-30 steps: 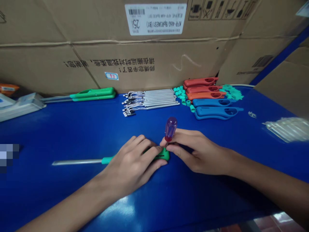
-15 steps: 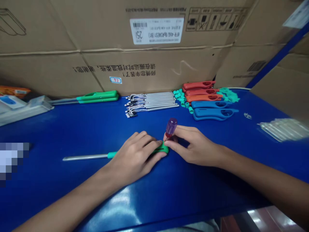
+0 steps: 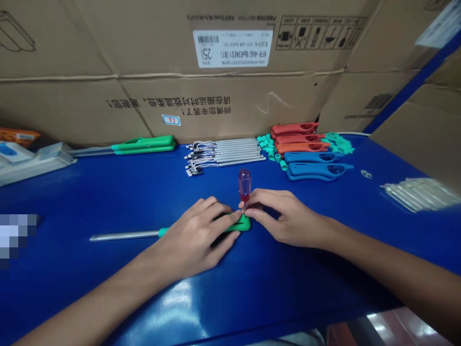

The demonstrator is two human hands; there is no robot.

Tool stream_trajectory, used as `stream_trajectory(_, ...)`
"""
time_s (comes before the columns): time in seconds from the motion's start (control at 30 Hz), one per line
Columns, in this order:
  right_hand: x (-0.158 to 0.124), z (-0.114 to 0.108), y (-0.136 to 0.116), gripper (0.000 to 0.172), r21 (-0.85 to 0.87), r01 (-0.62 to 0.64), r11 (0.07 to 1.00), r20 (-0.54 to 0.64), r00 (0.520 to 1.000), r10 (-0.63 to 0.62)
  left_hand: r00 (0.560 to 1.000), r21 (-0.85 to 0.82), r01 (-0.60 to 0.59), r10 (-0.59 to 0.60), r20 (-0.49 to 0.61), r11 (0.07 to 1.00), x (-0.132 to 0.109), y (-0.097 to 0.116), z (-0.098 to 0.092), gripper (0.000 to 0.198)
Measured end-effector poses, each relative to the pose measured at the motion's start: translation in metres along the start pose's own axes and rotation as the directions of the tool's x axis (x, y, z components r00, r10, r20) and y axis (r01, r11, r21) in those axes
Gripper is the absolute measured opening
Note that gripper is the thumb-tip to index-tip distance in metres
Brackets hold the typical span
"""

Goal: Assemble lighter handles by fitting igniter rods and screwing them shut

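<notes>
My left hand (image 3: 196,239) lies closed over the green handle of a lighter (image 3: 242,224) flat on the blue table (image 3: 108,197); its metal tube (image 3: 124,236) sticks out to the left. My right hand (image 3: 279,218) pinches a small screwdriver with a purple handle (image 3: 244,184). The screwdriver stands nearly upright with its tip on the green handle's right end.
Along the cardboard boxes (image 3: 230,72) at the back lie green lighters (image 3: 144,143), a row of metal tubes with wires (image 3: 225,154), teal caps (image 3: 272,144), and red and blue handle shells (image 3: 309,154). Clear bagged parts (image 3: 418,192) sit at right, white trays (image 3: 32,161) at left.
The screwdriver has tipped from leaning right to nearly upright and shifted slightly left. My left hand stays on the green handle. The view shifted a little.
</notes>
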State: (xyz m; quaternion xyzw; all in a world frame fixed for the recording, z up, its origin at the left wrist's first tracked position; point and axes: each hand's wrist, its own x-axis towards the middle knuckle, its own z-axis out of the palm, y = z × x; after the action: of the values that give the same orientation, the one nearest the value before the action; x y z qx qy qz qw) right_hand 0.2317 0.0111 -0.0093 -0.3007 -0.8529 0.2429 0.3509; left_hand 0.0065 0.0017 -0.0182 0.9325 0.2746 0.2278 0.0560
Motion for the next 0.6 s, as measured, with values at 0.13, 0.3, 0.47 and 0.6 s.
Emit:
stream_trajectory(0.13, -0.0013, -0.0008, 0.0004, 0.010, 0.013, 0.000, 1.000, 0.019, 1.000, -0.001, 1.000, 0.002, -0.006, 0.006, -0.008, 1.000, 0.0001, -0.0003, 0.0005, 0.025)
stream_trajectory(0.3, -0.0022, -0.0016, 0.0014, 0.006, 0.006, 0.016, 1.000, 0.019, 1.000, -0.016, 1.000, -0.004, 0.000, 0.000, 0.001, 1.000, 0.0006, 0.0003, -0.0003, 0.024)
stream_trajectory(0.47, -0.0015, -0.0008, 0.0020, 0.003, 0.004, -0.002, 1.000, 0.012, 1.000, 0.002, 1.000, 0.007, -0.004, 0.004, -0.007, 1.000, 0.0014, 0.0010, -0.0007, 0.024)
stream_trajectory(0.6, -0.0009, -0.0001, 0.0014, 0.006, 0.004, -0.010, 1.000, 0.010, 1.000, 0.010, 1.000, 0.009, -0.001, 0.001, -0.001, 1.000, 0.0014, 0.0013, -0.0007, 0.023)
